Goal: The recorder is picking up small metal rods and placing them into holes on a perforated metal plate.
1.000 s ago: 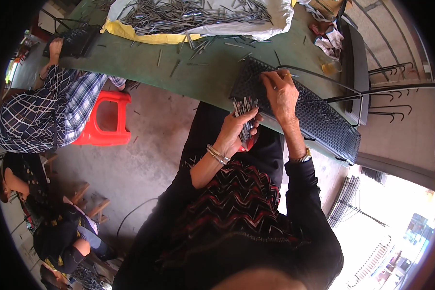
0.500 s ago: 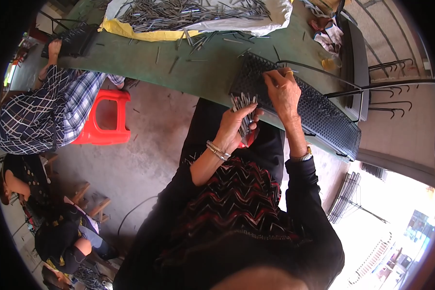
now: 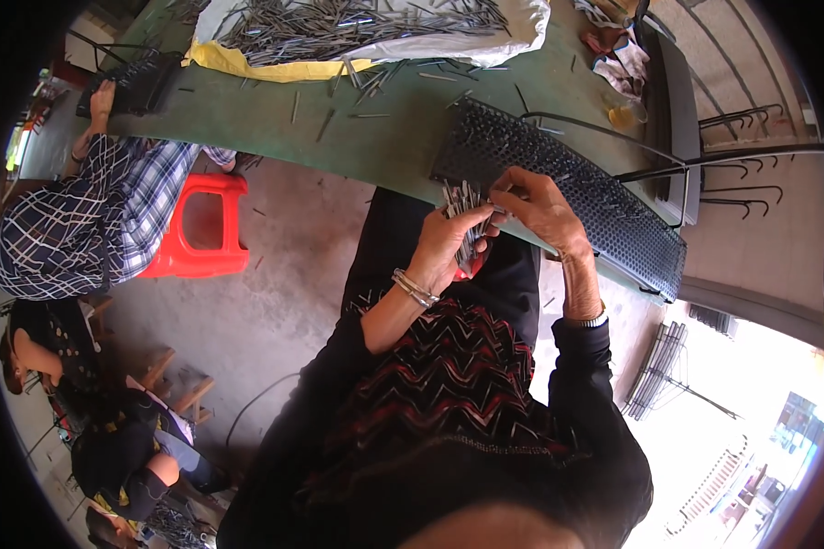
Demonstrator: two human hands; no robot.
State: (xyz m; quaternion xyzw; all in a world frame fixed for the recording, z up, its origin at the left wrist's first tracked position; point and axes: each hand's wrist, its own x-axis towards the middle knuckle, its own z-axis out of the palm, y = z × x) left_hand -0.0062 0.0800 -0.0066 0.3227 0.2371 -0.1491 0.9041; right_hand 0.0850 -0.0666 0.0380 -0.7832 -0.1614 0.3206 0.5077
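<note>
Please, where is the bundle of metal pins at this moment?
In the head view, the bundle of metal pins is in the left hand, just above the lap, beside the right hand and the black perforated tray.

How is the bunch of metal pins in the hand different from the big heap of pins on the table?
The bunch is small and gripped in the left hand; the heap is large and lies loose on a white sheet. The bunch's pins stand side by side, pointing much the same way; the heap's pins cross every which way. Both are thin grey metal pins.
</note>
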